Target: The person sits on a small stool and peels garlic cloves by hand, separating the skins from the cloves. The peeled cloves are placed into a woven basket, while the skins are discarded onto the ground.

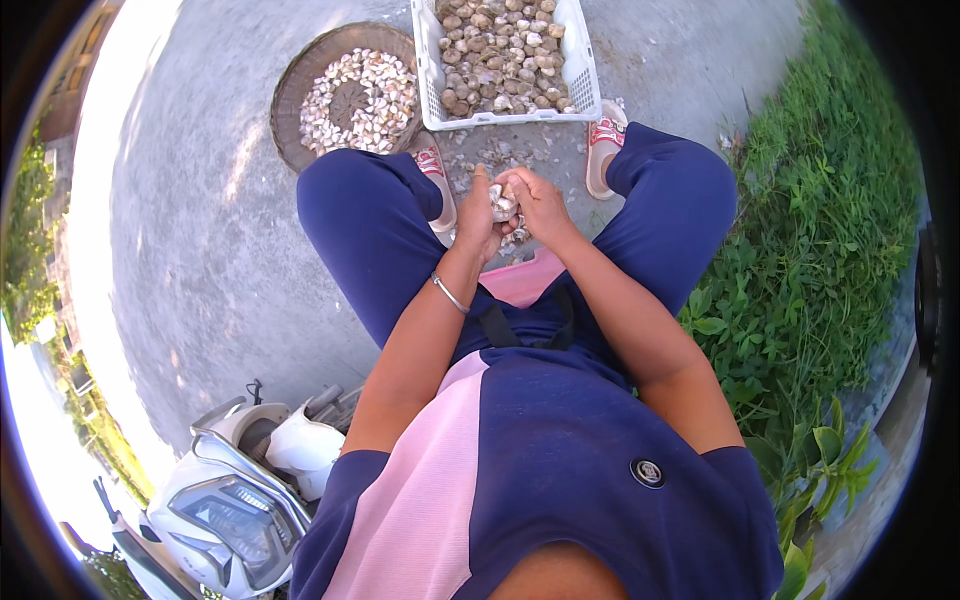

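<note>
Between my knees, both hands meet around a partly opened garlic bulb (501, 202). My left hand (478, 214) holds it from the left side, a metal bangle on that wrist. From the right, my right hand (537, 204) has its thumb and fingers on the bulb's upper side. Ahead stands a white plastic crate (517, 118) holding many whole garlic bulbs (499, 56). Left of the crate, a round woven basket (289, 105) holds loose garlic cloves (364, 127). Papery garlic skins (504, 148) lie scattered on the concrete below my hands.
My slippered feet stand near the crate, the left slipper (436, 176) close to the basket. A pink seat (525, 279) shows between my thighs. Green plants (810, 225) border the right side. A white scooter (240, 517) is parked at the lower left.
</note>
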The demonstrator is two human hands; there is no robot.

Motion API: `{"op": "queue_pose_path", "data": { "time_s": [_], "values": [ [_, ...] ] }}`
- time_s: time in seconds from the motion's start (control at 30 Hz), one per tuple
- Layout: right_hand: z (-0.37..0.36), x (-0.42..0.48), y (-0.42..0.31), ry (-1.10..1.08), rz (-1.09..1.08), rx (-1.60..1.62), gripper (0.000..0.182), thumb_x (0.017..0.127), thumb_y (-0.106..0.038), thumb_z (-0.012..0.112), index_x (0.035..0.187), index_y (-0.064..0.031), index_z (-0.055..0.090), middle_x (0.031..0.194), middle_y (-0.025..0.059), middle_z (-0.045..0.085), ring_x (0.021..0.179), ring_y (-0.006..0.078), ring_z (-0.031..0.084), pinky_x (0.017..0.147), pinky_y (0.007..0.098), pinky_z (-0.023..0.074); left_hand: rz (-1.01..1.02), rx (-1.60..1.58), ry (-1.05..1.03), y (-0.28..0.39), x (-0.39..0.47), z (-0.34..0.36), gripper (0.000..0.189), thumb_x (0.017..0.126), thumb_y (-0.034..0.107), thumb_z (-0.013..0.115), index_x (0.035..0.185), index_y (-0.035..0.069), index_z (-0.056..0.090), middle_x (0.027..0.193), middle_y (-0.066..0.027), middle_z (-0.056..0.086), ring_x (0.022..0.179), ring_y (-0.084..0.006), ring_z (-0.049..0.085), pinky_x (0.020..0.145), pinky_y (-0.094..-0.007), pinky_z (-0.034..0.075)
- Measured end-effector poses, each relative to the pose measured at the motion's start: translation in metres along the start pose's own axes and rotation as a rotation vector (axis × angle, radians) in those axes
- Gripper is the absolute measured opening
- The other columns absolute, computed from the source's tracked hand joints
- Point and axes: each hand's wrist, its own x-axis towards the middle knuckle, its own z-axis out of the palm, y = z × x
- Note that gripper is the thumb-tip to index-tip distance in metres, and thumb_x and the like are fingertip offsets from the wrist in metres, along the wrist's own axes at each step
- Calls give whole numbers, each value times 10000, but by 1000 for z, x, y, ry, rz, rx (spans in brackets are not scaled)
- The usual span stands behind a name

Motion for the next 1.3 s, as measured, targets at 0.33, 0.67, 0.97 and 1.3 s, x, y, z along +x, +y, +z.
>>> {"op": "queue_pose_path", "data": {
  "time_s": [0.33, 0.67, 0.97, 1.3],
  "values": [
    [-15, 2, -8, 7, 35, 116, 216, 944, -160, 488, 1070, -58, 630, 892, 10, 656, 737, 60, 563, 654, 223, 471, -21, -35, -29, 11, -9, 8, 580, 944, 582, 284, 999, 76, 563, 668, -47, 584, 456, -122, 516, 363, -227, 348],
    [-22, 4, 3, -115, 53, 136, 271, 855, -12, 570, 1126, -8, 571, 1001, 61, 645, 839, 84, 575, 711, 233, 467, 19, 57, -60, 12, -10, 6, 598, 948, 570, 292, 1094, 49, 549, 707, -42, 606, 460, -117, 523, 377, -225, 393],
    [-33, 0, -52, -51, 18, 450, 322, 831, 16, 582, 1150, -24, 563, 988, 33, 612, 871, 77, 552, 747, 223, 442, 113, -42, -176, 41, -29, 19, 664, 960, 559, 265, 1305, 24, 453, 740, -76, 608, 519, -125, 546, 456, -236, 425],
    [-56, 34, -142, -174, -154, 335, 228, 815, 28, 626, 1016, -47, 547, 958, 5, 582, 803, 58, 539, 690, 201, 442, 264, 50, -262, 123, -50, 49, 595, 978, 499, 291, 1025, -27, 564, 893, -115, 617, 547, -161, 590, 452, -248, 442]
  ]
}}
